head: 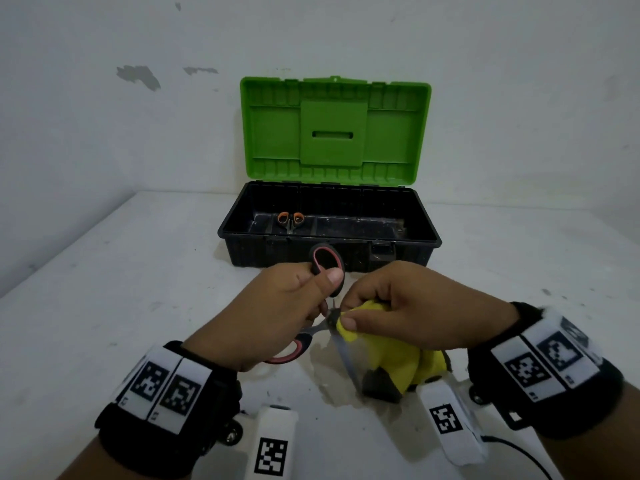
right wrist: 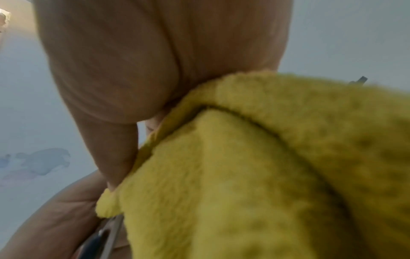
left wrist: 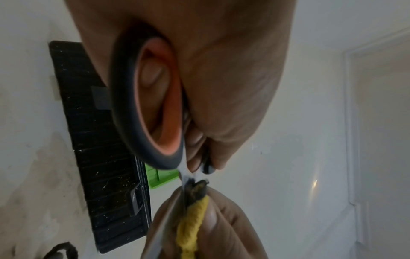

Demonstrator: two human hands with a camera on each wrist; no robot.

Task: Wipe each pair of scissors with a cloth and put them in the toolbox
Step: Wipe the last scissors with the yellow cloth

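Observation:
Black-and-red-handled scissors (head: 326, 264) are spread open just above the table, and my left hand (head: 320, 289) grips them, thumb on the upper loop. The same loop (left wrist: 131, 112) fills the left wrist view. My right hand (head: 347, 313) pinches a yellow cloth (head: 401, 362) around one blade near the pivot. The bare blade (head: 347, 358) slants down below the cloth. In the right wrist view the cloth (right wrist: 244, 175) covers most of the picture, with a blade (right wrist: 112, 234) showing beneath it. A small orange-handled pair of scissors (head: 290, 220) lies in the toolbox (head: 415, 237).
The black toolbox stands open at the back of the white table (head: 138, 289), its green lid (head: 334, 133) upright against the wall. A black cable (head: 512, 448) runs along the table at the lower right. The table's left edge meets the wall.

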